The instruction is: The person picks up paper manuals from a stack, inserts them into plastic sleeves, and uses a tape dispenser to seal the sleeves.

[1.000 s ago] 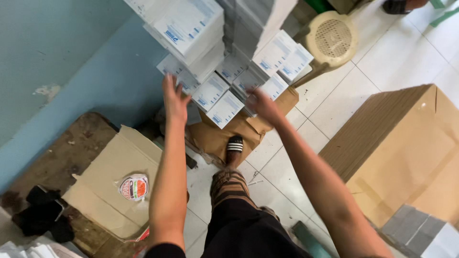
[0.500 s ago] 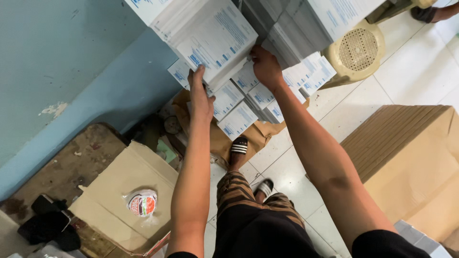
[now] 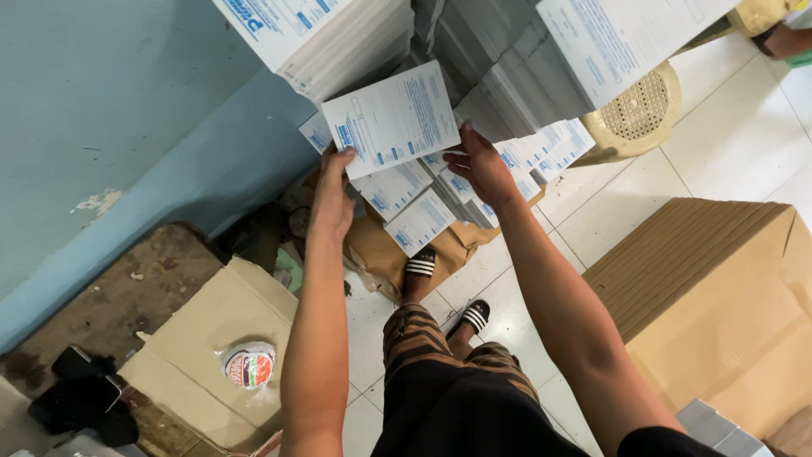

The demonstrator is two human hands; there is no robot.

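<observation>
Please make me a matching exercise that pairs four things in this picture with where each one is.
Things:
1. plastic stool
2. large cardboard box
3. round packet
4. form pad

Places:
A. lying on the flattened cardboard at lower left
B. gripped between the left hand and right hand
C. on the tiled floor at upper right, behind the stacks
D. on the floor to the person's right

Pairs: 1-C, 2-D, 3-A, 4-B

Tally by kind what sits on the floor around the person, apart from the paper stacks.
Cardboard boxes: 2 (large box, flattened box)
Plastic stool: 1
Striped sandals: 2 (front sandal, rear sandal)
Round packet: 1
Total: 6
</observation>
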